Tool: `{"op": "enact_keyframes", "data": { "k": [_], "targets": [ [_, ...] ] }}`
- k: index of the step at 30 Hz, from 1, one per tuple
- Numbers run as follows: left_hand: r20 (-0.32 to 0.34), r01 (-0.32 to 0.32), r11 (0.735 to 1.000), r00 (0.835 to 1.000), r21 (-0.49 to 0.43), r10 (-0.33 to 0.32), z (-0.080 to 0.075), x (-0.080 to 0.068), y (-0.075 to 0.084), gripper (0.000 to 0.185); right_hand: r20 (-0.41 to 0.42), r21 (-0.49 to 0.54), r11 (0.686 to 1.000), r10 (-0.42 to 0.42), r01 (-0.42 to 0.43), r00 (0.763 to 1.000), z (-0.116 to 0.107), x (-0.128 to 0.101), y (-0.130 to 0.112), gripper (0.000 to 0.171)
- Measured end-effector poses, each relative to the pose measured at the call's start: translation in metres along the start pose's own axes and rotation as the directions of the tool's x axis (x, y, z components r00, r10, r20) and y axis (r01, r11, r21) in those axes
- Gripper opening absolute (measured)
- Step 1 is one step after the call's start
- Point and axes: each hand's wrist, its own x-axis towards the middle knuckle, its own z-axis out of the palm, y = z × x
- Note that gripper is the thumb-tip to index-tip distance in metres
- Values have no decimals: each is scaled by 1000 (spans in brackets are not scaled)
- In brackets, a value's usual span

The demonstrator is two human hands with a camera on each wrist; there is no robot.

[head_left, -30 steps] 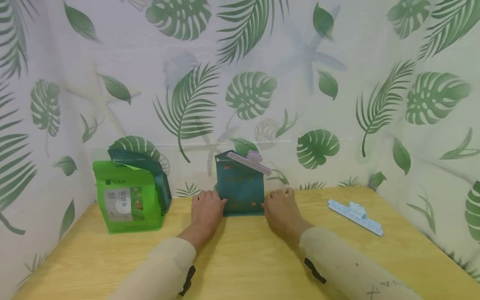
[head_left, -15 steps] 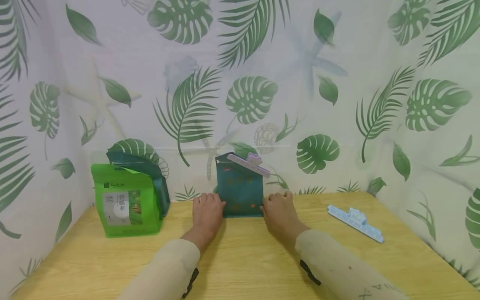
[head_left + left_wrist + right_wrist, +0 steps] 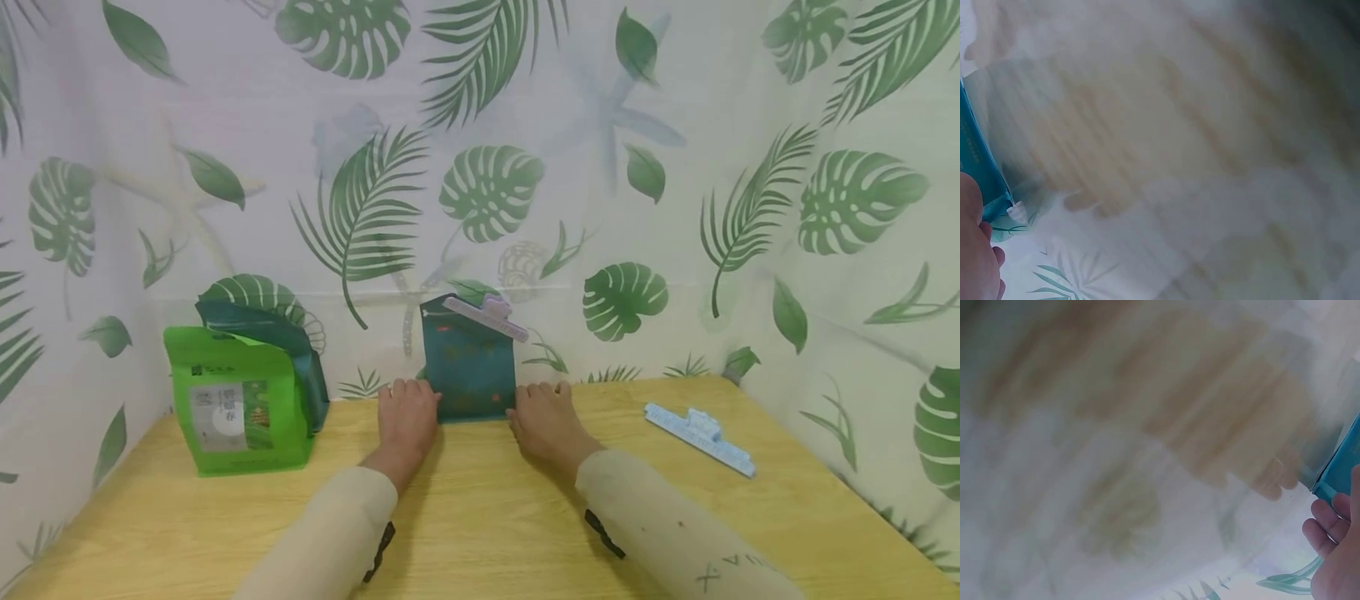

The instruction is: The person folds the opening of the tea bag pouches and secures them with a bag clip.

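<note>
both hands flank my teal bag (image 3: 468,371): left hand (image 3: 407,419) and right hand (image 3: 543,421) rest relaxed, touching its bottom corners; bare table (image 3: 480,517) lies nearer me.

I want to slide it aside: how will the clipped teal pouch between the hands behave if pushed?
The teal pouch stands tall on a narrow base, so a high push probably tips it. The clip on its top edge likely adds top weight. It looks like soft film, likely to flex.

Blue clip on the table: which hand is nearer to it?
Right. The right hand rests at the teal bag's right edge, apart from the blue clip lying farther right. The left hand is at the bag's left edge, farther away.
</note>
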Motion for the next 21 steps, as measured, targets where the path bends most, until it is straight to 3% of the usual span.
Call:
{"op": "enact_keyframes", "data": {
  "k": [7, 14, 21],
  "targets": [
    [25, -1, 1000, 1000, 4, 1, 0, -1, -1, 32, 25, 50, 998, 29, -30, 999, 0, 0, -3, 29],
    [78, -6, 1000, 997, -9, 6, 0, -9, -9, 32, 38, 37, 997, 61, -63, 997, 0, -1, -4, 34],
    [45, -56, 998, 997, 1, 55, -5, -18, -16, 30, 43, 191, 970, 145, -150, 989, -3, -1, -7, 35]
  ]
}}
